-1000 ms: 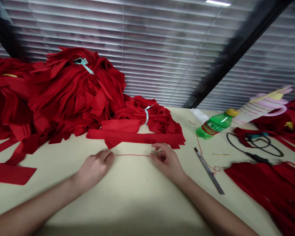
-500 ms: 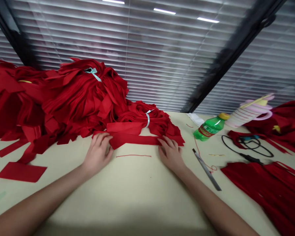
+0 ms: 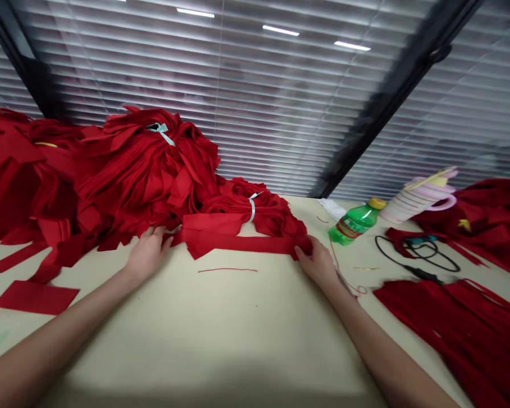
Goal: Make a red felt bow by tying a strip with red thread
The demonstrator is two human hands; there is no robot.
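A long stack of red cloth strips (image 3: 242, 242) lies across the cream table (image 3: 221, 340) in front of a big heap of red cloth bundles (image 3: 123, 170). My left hand (image 3: 147, 253) rests at the strips' left end, fingers curled onto the cloth edge. At the right end my right hand (image 3: 318, 262) has its fingers closed on the strips. A short red thread (image 3: 227, 270) lies loose on the table between my hands, touched by neither.
A green bottle (image 3: 353, 221) lies on its side at the right, with a pink-and-white stack (image 3: 420, 195) behind it, a black cable loop (image 3: 416, 255) and more red cloth (image 3: 459, 323). A loose red piece (image 3: 34, 296) lies at the left. Blinds cover the windows behind.
Both hands let go of the red thread, moved up to the red strips, then slid apart to the strips' two ends. The thread stays on the table.
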